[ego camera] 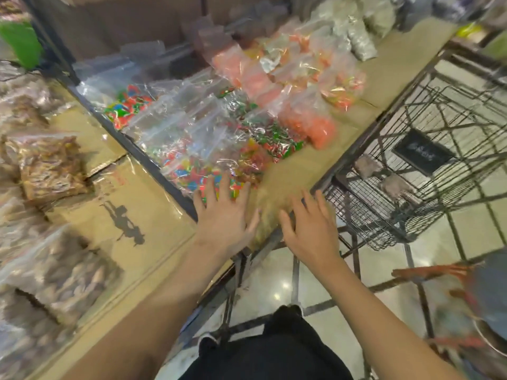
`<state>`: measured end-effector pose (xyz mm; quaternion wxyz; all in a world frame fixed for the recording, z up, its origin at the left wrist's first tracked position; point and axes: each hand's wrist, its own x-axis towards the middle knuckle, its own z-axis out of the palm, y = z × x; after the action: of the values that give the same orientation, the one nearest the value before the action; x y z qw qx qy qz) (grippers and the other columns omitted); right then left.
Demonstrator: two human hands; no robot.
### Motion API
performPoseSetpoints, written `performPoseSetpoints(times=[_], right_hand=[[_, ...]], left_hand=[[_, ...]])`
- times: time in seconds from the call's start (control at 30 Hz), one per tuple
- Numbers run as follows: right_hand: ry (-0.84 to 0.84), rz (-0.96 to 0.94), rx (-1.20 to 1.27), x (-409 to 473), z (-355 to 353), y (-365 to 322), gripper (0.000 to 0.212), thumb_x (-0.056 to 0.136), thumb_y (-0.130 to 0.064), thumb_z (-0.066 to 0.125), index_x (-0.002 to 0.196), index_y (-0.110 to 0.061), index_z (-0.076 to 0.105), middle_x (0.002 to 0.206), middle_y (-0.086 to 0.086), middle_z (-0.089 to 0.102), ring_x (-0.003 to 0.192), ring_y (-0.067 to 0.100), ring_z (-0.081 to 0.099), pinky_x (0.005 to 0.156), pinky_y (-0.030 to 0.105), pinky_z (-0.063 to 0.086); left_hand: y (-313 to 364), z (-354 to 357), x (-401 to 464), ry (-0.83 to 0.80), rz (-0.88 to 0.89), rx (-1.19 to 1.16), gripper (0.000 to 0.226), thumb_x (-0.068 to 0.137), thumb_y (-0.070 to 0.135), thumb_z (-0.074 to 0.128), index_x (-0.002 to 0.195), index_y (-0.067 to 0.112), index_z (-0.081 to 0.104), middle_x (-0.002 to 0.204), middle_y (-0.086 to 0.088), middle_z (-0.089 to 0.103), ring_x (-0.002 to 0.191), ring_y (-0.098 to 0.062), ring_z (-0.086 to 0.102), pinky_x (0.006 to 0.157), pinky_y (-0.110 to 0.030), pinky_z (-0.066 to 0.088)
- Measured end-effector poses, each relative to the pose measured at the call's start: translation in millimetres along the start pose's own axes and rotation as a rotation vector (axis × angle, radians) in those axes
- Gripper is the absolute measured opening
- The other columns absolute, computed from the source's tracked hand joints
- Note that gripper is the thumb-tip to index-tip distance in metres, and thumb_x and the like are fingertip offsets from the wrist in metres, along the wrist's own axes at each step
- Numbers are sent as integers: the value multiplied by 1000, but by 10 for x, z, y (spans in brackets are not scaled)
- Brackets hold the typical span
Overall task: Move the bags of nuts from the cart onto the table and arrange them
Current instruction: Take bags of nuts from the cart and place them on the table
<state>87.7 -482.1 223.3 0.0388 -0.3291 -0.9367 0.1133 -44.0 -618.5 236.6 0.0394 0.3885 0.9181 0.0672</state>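
1. Left hand (223, 212): fingers straight and spread, palm down, fingertips over the near edge of a clear plastic bag of multicoloured sweets (192, 171); nothing held in its grip.
2. Right hand (308, 224): fingers spread and relaxed, palm down at the near corner of the brown cardboard-covered tabletop (389, 78); grip loose, nothing held.
3. Between the two hands: blurred clear bag of tan nuts (270, 204), lying on the tabletop corner, touched or nearly touched by both hands; cannot tell which.
4. Further along the tabletop: clear bags of orange-pink sweets (310, 119), then clear bags of grey contents (354, 31) at the far end.
5. Black wire shopping cart (428, 127) just beside the tabletop on the right; two small blurred bags of brownish contents (367, 164) on its wire floor.
6. Left side: second cardboard-covered surface (131, 193) with clear bags of brown nuts (52, 165) stacked along it.
7. Below: glossy tiled floor (277, 281), black clothing of the person (274, 349).
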Motion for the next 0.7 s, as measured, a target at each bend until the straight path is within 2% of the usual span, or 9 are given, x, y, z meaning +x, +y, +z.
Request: performPoseSetpoints(times=[0.07,0.17,0.33,0.5,0.63,0.7], right_hand=[[6,29,8,7,-39,347,61,104,-53,32,153,-20,47,163,10,39,154,38,24,122,60,24],[-10,113,22,13,-139,931,66,103,-57,25,155,-21,44,167,10,31,156,37,20,123,58,18],[-5,221,-11,-2,-284,1994,63,104,-57,27,152,-22,47,164,12,37,151,40,30,120,61,30],[3,346,-10,42,-459,2794,66,104,-59,24,151,-21,49,161,13,42,148,43,35,116,62,35],[-10,434,38,258,-500,3246,63,103,-58,27,149,-22,51,161,11,42,150,41,33,115,62,35],[-4,483,52,419,-489,3470,66,102,-60,24,150,-23,49,160,11,42,150,40,32,115,62,34]], left_hand=[[294,112,158,-8,52,3,66,96,63,27,152,30,38,165,-17,19,150,-48,14,115,-69,15],[822,265,437,-29,90,-22,64,97,63,29,152,32,39,164,-16,22,148,-46,18,115,-68,21],[1912,588,845,-108,175,-21,66,97,60,32,155,31,31,164,-19,20,148,-48,18,116,-66,20],[2789,817,1151,-134,308,-23,62,94,57,41,147,26,49,153,-20,43,141,-48,35,107,-68,32],[3295,942,1514,-206,397,-1,62,100,57,37,155,30,33,165,-16,23,151,-45,15,115,-67,17],[3478,1021,1753,-223,441,10,62,100,57,35,156,30,30,166,-15,19,152,-44,11,117,-66,14]])
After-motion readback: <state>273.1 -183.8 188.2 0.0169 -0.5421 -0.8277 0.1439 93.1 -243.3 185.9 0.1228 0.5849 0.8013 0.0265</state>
